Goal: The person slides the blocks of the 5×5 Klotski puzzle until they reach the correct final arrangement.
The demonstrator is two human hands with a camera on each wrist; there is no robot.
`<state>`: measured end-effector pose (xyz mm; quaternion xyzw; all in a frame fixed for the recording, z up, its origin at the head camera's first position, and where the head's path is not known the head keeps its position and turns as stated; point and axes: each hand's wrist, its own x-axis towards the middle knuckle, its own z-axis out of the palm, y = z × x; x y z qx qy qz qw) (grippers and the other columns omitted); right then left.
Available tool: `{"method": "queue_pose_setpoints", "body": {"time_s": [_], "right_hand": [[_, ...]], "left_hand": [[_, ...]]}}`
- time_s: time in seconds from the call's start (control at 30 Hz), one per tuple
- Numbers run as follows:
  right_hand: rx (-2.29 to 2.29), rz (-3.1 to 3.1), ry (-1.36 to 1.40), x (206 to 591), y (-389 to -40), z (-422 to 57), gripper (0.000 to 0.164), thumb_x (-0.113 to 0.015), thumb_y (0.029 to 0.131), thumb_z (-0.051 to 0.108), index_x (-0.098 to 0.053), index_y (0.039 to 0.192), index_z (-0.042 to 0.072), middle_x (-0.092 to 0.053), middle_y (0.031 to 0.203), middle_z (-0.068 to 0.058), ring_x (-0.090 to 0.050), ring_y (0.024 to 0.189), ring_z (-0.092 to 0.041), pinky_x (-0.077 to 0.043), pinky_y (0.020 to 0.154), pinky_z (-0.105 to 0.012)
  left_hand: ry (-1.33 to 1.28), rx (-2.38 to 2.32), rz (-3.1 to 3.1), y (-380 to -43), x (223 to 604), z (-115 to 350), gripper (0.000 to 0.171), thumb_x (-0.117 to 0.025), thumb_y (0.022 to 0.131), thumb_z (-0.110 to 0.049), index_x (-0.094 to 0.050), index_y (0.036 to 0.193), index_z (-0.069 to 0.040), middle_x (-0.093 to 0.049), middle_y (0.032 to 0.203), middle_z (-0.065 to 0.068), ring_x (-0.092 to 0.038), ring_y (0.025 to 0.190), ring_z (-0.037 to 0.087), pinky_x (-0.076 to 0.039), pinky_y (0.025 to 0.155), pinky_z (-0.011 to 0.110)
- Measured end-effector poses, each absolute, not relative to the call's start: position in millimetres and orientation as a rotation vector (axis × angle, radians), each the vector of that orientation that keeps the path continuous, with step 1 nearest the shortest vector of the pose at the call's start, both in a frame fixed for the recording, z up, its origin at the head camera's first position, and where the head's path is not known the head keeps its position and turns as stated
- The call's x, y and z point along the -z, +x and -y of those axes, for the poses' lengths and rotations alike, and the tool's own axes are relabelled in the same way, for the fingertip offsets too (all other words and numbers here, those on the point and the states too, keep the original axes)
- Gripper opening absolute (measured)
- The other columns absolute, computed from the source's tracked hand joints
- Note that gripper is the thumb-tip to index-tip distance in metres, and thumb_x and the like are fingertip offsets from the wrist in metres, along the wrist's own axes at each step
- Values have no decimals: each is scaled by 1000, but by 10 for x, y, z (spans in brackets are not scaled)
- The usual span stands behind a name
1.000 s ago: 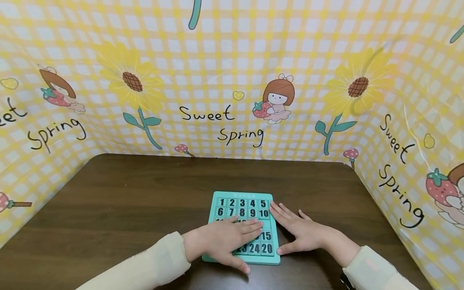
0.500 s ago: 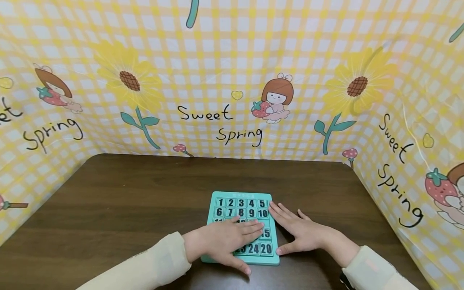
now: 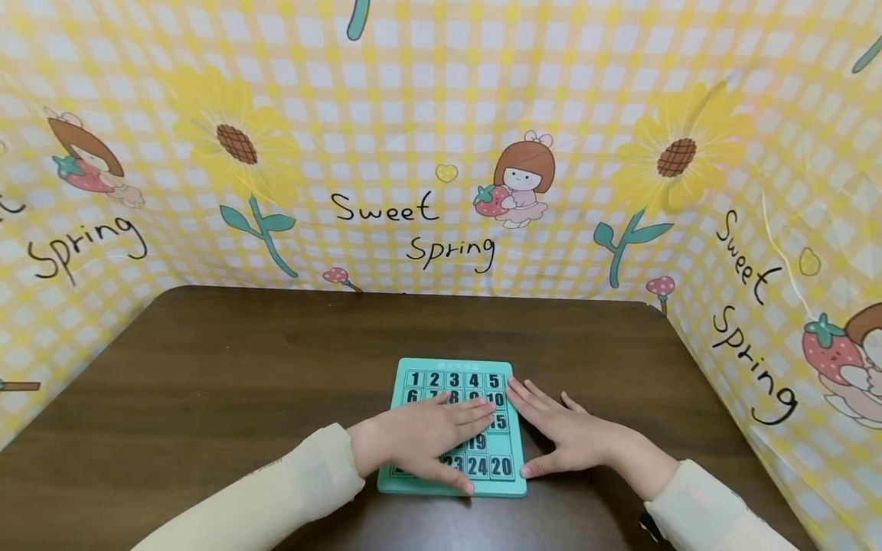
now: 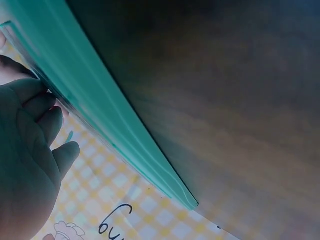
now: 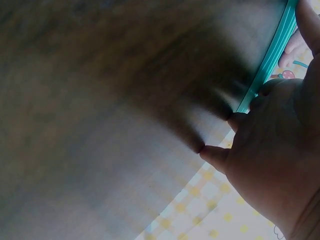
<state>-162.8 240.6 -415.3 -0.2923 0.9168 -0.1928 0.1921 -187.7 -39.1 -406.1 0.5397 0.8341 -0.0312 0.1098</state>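
Observation:
A turquoise number slide puzzle (image 3: 498,487) lies flat on the table, with printed black numbers on its square tiles. My left hand (image 3: 423,438) reaches across it from the left, fingers straight over the middle rows and hiding several tiles. Its fingertips are by the tile 15 (image 3: 498,422); below that tile, an open slot sits above the tile 20 (image 3: 501,466). Along the right edge, my right hand (image 3: 572,435) is spread, with fingertips and thumb against the frame. In the right wrist view, its little finger (image 5: 215,156) touches the tabletop.
The dark brown wooden table (image 3: 227,398) extends around the puzzle. A yellow checked cloth (image 3: 386,99) with flowers and lettering rises behind it and on both sides. A black item (image 3: 651,528) shows at the right sleeve cuff.
Tile 15 has slid up one row, away from me, so the open slot is now below it. My left hand has shifted slightly forward; the right hand stays at the edge.

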Motion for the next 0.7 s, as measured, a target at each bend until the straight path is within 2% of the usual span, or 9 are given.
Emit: {"method": "queue_pose_setpoints", "body": {"time_s": [0.37, 0.7], "right_hand": [[541, -2576, -823, 4133, -1636, -2393, 110, -62, 85, 69, -6, 162, 14, 1, 169, -5, -2, 156, -36, -8, 110, -79], [534, -2584, -828, 4142, -1639, -2403, 109, -63, 85, 67, -7, 162, 13, 0, 169, -6, -2, 155, -37, -7, 110, -79]], "left_hand": [[1570, 87, -2455, -1864, 4028, 414, 95, -37, 90, -78, -18, 160, -17, -12, 168, -3, -12, 155, 12, -23, 123, 50], [1745, 144, -2387, -1606, 3984, 387, 97, -34, 91, -79, -15, 161, -14, -7, 169, -1, -9, 155, 12, -24, 123, 50]]}}
